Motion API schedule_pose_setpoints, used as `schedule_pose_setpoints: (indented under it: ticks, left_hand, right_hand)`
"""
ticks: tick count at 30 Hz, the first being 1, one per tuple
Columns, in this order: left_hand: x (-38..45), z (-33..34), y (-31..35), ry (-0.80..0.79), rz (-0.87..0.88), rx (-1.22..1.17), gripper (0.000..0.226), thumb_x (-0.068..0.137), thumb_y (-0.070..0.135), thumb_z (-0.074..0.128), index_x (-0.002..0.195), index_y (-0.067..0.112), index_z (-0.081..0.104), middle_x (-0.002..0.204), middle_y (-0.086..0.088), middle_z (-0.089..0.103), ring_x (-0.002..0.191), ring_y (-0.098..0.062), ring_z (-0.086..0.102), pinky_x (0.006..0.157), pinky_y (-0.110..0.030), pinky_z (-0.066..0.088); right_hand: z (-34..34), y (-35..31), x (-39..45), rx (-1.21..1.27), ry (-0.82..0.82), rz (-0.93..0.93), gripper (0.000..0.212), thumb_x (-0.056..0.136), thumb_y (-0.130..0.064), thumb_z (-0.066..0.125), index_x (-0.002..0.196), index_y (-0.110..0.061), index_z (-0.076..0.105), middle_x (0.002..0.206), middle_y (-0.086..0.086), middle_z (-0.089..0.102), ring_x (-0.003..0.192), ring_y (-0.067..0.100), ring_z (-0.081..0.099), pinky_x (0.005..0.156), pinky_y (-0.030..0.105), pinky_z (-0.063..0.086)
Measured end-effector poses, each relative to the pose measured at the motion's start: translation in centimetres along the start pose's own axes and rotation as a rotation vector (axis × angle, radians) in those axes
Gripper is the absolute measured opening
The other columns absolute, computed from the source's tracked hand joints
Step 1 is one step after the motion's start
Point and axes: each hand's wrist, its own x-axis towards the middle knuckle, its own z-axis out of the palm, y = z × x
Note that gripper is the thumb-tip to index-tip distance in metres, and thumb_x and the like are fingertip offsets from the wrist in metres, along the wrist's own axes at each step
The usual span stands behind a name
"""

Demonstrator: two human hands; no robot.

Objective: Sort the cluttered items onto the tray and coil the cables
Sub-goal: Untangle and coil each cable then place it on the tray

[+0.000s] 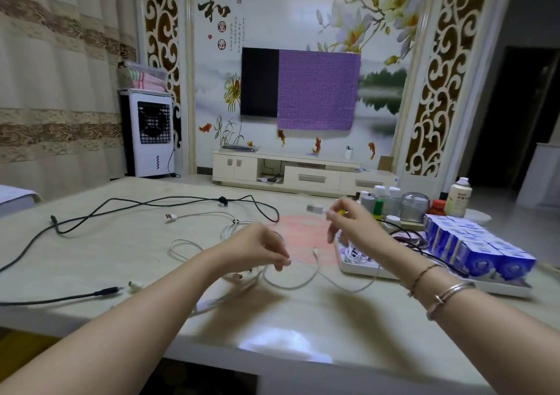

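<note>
Head view, left to right: a black cable (136, 210) sprawls uncoiled at the far left of the table (91, 258); the left hand (260, 250) pinches a white cable (303, 276) whose slack loops on the table just in front of it; the right hand (348, 223), raised, grips the blurred plug end (315, 209); the tray (360, 269) at right already holds boxes (475, 249) and a coiled white cord. Coiling looks just begun; next, wind the slack into loops.

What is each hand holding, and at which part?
Left hand pinches the white cable along its length; right hand holds its plug end.
</note>
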Motion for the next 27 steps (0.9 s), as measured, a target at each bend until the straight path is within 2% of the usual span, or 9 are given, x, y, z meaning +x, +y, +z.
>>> schedule_pose_setpoints:
  ticks: [4, 6, 8, 10, 12, 14, 20, 24, 27]
  left_hand:
    - [1.6, -0.2, 1.0, 0.205, 0.024, -0.112, 0.002, 0.076, 0.018, 0.078, 0.074, 0.018, 0.077, 0.068, -0.002, 0.074, 0.063, -0.011, 0.060, 0.063, -0.030, 0.046]
    - [2.0, -0.3, 1.5, 0.250, 0.032, -0.152, 0.004, 0.075, 0.016, 0.079, 0.074, 0.019, 0.077, 0.068, -0.004, 0.074, 0.071, -0.015, 0.067, 0.079, -0.038, 0.054]
    - [2.2, -0.2, 2.4, 0.264, 0.059, -0.175, 0.005, 0.075, 0.013, 0.078, 0.075, 0.017, 0.077, 0.069, -0.006, 0.074, 0.074, -0.017, 0.068, 0.084, -0.041, 0.054]
    - [2.4, -0.1, 3.3, 0.304, 0.086, -0.167, 0.002, 0.076, 0.013, 0.077, 0.077, 0.015, 0.077, 0.069, -0.004, 0.073, 0.069, -0.012, 0.067, 0.074, -0.032, 0.054]
    - [2.5, -0.2, 4.2, 0.338, 0.113, -0.125, 0.002, 0.078, 0.015, 0.076, 0.078, 0.014, 0.077, 0.066, 0.001, 0.072, 0.060, -0.001, 0.059, 0.059, -0.017, 0.044]
    - [2.7, -0.3, 4.8, 0.333, 0.121, -0.103, 0.002, 0.078, 0.016, 0.076, 0.078, 0.014, 0.077, 0.066, 0.002, 0.071, 0.055, 0.003, 0.054, 0.053, -0.013, 0.038]
    - [3.6, 0.0, 4.4, 0.329, 0.063, -0.073, 0.003, 0.079, 0.012, 0.073, 0.078, 0.013, 0.075, 0.072, -0.001, 0.072, 0.056, 0.005, 0.057, 0.057, -0.009, 0.043]
    - [4.1, 0.5, 4.2, 0.321, 0.017, -0.168, 0.010, 0.082, 0.017, 0.072, 0.083, 0.008, 0.076, 0.076, -0.006, 0.074, 0.063, -0.005, 0.062, 0.062, -0.015, 0.047]
    - [4.1, 1.4, 4.3, 0.272, -0.023, -0.210, 0.012, 0.083, 0.014, 0.071, 0.084, 0.002, 0.074, 0.074, -0.010, 0.073, 0.063, -0.011, 0.061, 0.058, -0.017, 0.047]
  right_hand:
    - [1.2, -0.6, -1.6, 0.098, -0.186, 0.005, 0.012, 0.100, -0.020, 0.044, 0.089, -0.014, 0.042, 0.085, 0.003, 0.075, 0.068, 0.016, 0.051, 0.062, 0.022, 0.040]
    - [1.1, -1.0, -2.2, 0.145, -0.257, 0.039, 0.014, 0.100, -0.026, 0.044, 0.091, -0.016, 0.039, 0.091, 0.004, 0.076, 0.069, 0.013, 0.049, 0.057, 0.019, 0.033]
    - [0.7, -1.4, -2.8, 0.152, -0.279, 0.061, 0.017, 0.098, -0.030, 0.050, 0.096, -0.017, 0.040, 0.085, 0.001, 0.075, 0.064, 0.009, 0.047, 0.054, 0.020, 0.028]
    - [0.2, -1.7, -2.8, 0.115, -0.219, 0.093, 0.018, 0.095, -0.027, 0.056, 0.102, -0.015, 0.045, 0.072, -0.003, 0.068, 0.056, 0.004, 0.045, 0.052, 0.017, 0.030]
    - [-0.6, -1.9, -2.6, 0.100, -0.161, 0.117, 0.017, 0.096, -0.026, 0.054, 0.106, -0.013, 0.050, 0.067, -0.003, 0.057, 0.051, 0.004, 0.041, 0.048, 0.015, 0.030]
    - [-1.6, -2.0, -2.2, 0.123, -0.170, 0.091, 0.019, 0.099, -0.028, 0.050, 0.103, -0.011, 0.057, 0.060, -0.005, 0.048, 0.050, 0.008, 0.032, 0.047, 0.018, 0.024]
    - [-4.5, -2.8, -2.0, 0.365, 0.013, 0.033, 0.030, 0.103, -0.020, 0.038, 0.096, -0.005, 0.063, 0.054, -0.002, 0.038, 0.043, 0.006, 0.031, 0.043, 0.015, 0.023]
    - [-5.6, -2.6, -2.0, 0.378, 0.082, 0.056, 0.031, 0.104, -0.018, 0.033, 0.092, -0.007, 0.060, 0.054, 0.001, 0.036, 0.042, 0.007, 0.044, 0.051, 0.021, 0.039]
    - [-4.5, -1.8, -2.3, 0.395, 0.064, 0.144, 0.029, 0.104, -0.017, 0.033, 0.089, -0.009, 0.057, 0.052, 0.002, 0.040, 0.045, 0.015, 0.050, 0.053, 0.029, 0.046]
